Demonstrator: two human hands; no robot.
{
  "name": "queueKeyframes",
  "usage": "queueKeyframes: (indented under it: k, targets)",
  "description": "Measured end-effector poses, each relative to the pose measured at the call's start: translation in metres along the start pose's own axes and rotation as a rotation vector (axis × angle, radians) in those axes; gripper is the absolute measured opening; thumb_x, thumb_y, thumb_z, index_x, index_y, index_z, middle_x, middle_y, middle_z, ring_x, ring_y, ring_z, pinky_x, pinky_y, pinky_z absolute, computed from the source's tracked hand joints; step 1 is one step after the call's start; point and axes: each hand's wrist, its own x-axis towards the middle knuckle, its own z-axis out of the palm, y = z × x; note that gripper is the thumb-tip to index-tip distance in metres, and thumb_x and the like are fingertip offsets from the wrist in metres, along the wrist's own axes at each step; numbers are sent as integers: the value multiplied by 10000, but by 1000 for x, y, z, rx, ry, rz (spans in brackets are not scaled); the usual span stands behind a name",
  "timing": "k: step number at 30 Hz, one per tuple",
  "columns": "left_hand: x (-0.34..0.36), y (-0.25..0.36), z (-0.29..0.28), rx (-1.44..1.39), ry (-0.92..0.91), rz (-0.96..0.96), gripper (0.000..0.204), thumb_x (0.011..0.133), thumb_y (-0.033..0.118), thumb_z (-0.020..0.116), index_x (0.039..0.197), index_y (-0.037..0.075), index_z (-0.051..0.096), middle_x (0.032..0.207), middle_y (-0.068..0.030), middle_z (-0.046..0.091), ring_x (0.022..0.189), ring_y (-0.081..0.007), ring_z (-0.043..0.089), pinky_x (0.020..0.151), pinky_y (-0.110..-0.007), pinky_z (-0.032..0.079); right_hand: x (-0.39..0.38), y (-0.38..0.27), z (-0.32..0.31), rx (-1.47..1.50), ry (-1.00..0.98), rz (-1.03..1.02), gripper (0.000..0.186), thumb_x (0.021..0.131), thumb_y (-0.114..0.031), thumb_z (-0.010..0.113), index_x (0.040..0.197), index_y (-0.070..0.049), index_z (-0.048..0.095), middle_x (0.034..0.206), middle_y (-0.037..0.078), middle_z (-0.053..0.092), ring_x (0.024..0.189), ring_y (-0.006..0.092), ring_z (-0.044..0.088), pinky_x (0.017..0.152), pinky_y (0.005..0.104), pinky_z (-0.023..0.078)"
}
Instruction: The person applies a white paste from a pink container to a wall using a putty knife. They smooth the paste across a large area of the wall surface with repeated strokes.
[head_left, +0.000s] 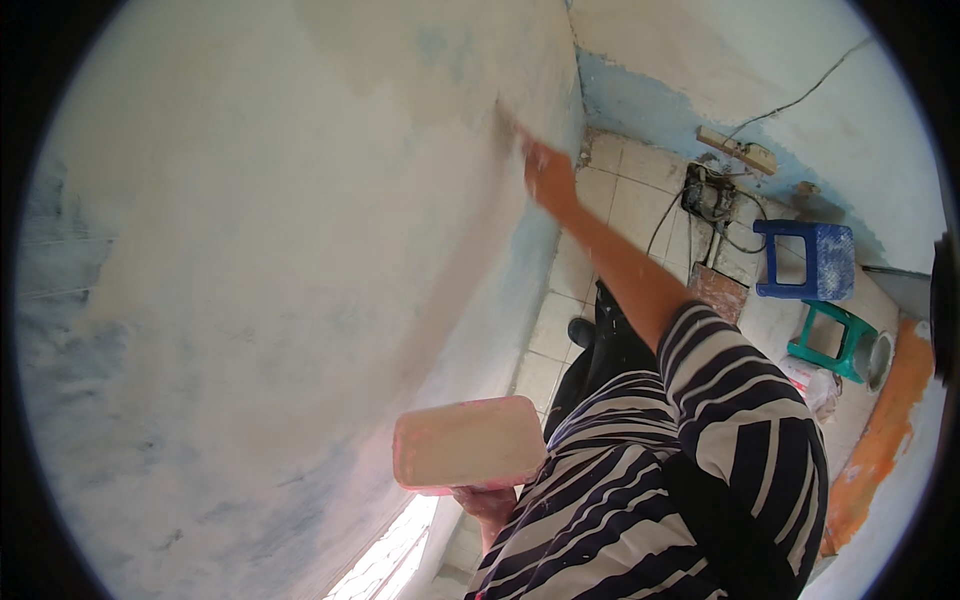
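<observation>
My right hand (547, 178) reaches up to the pale, patchy wall (280, 170), closed on a thin tool (512, 122) whose tip is at the surface; its exact shape is hard to make out. A shadow of the arm falls on the wall. Low in the view, my left hand (483, 506) grips a pink rectangular container (468, 444) from underneath, held close against my striped shirt. A smooth beige substance shows across the top of the container. The fingers of that hand are partly hidden beneath it.
On the tiled floor (615, 160) stand a blue stool (830, 255), a green stool (850, 345) and a grey bucket (878, 360). Cables and a dark object (708, 190) lie by a power strip (740, 148) at the blue-patched wall (820, 80). An orange strip (880, 440) runs along the right.
</observation>
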Motion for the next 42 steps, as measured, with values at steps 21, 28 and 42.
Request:
queueKeyframes:
  k: [21, 28, 42]
  targets:
    - [23, -3, 24, -31, 103, 77, 628, 884, 623, 522, 1251, 118, 455, 1110, -37, 549, 983, -183, 568, 817, -349, 509, -96, 26, -24, 194, -507, 315, 352, 986, -198, 406, 1249, -104, 619, 778, 176, 649, 654, 210, 632, 615, 360, 497]
    - [53, 24, 27, -41, 182, 40, 609, 898, 608, 507, 1241, 107, 463, 1100, -44, 553, 966, -180, 569, 802, -345, 506, 20, 16, 49, -101, -77, 106, 239, 931, -166, 496, 966, 2, 662, 675, 226, 620, 576, 361, 615, 575, 426, 491]
    - [40, 26, 42, -98, 263, 44, 512, 936, 536, 482, 1185, 89, 505, 1022, -49, 580, 892, -174, 584, 747, -329, 500, 6, 26, 33, -103, -118, 127, 236, 956, -172, 452, 921, -32, 640, 669, 186, 633, 631, 403, 624, 587, 500, 475]
